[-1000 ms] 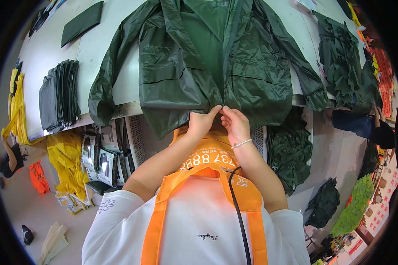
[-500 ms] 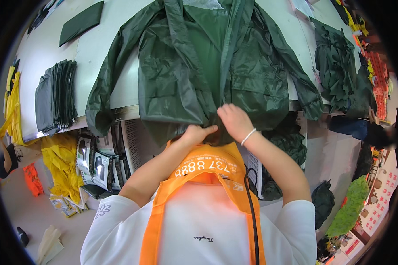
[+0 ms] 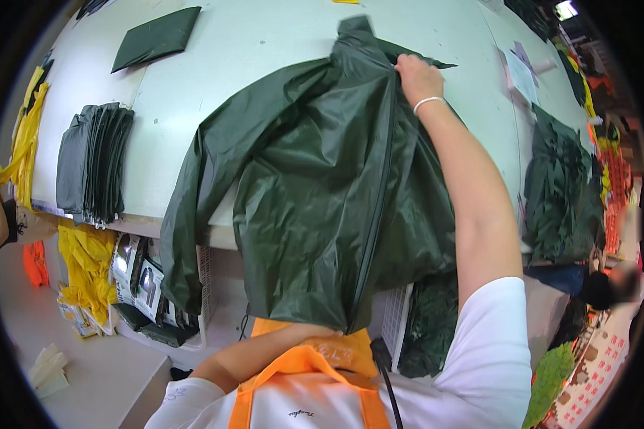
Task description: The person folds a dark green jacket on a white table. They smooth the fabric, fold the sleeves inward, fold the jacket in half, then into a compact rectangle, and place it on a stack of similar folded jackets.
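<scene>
A dark green rain jacket [image 3: 315,164] lies front up, its collar at the far end and its hem hanging over the table's near edge. Up by the collar, my right hand [image 3: 416,77] is closed on the jacket at the top of its front zipper; the zipper pull itself is hidden. The zipper line runs closed from there down to the hem. At that lower end my left hand [image 3: 318,332] pinches the hem beside the zipper, close to my orange apron [image 3: 279,327]; its fingers are partly covered. One sleeve stretches out to the left, over the edge.
On the white table [image 3: 215,43], a folded green packet [image 3: 156,37] lies far left and a stack of folded green garments [image 3: 93,163] nearer. Crumpled green garments [image 3: 562,186] are piled at right. Below stand white baskets, one holding packaged goods [image 3: 147,279], beside yellow garments [image 3: 86,264].
My right hand has moved from the hem up to the collar, and the jacket front, open before, has come together. The jacket has shifted toward me; my left hand has drawn closer to my body.
</scene>
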Tool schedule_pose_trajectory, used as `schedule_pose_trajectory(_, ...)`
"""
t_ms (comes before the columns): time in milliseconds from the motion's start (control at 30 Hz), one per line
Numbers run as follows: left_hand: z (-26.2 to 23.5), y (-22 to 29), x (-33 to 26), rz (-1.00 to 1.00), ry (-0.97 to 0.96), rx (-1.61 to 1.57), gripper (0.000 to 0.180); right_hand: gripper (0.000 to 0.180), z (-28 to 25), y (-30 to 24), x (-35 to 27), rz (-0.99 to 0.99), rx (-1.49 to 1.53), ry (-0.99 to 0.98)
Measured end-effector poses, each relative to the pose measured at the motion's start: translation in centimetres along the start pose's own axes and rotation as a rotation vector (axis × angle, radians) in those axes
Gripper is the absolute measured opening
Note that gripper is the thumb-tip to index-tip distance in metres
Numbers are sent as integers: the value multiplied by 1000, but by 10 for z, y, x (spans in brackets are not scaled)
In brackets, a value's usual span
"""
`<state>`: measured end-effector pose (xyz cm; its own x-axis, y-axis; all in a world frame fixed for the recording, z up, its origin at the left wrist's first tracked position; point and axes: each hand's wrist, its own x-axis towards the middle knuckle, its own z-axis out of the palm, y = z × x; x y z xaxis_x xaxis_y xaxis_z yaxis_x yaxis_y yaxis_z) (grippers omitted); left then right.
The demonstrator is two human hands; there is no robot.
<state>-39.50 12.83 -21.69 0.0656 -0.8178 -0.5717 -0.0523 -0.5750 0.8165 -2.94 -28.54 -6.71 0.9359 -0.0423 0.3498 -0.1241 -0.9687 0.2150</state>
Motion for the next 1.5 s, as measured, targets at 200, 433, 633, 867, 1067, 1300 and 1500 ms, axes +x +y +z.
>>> schedule_pose_trajectory(200, 8, -26, 33, -65, 107, -18, 58, 17, 40, 8, 67, -44, 21, -36)
schedule_pose_trajectory(433, -55, -47, -10, 98, 126, -207, 57, 64, 84, -13, -44, 558, 587, 374)
schedule_pose_trajectory(633, -313, 140, -8, -65, -9, -330, 45, 24, 68, -17, -21, 816, 1332, 214)
schedule_pose_trajectory(867, -454, 217, 182, -335, 1051, 143, 46, 15, 90, -49, 2, 515, 1209, 105)
schedule_pose_trajectory(1067, -482, 203, 227, -327, 981, 379, 38, 12, 108, -48, 6, 642, 1187, 69)
schedule_pose_trajectory(1300, -502, 200, 226, 17, 720, -347, 22, 17, 113, -40, 14, 667, 1426, 40)
schedule_pose_trajectory(1500, -495, 188, 235, 100, 711, -644, 28, 38, 109, -32, 19, 633, 1438, -251)
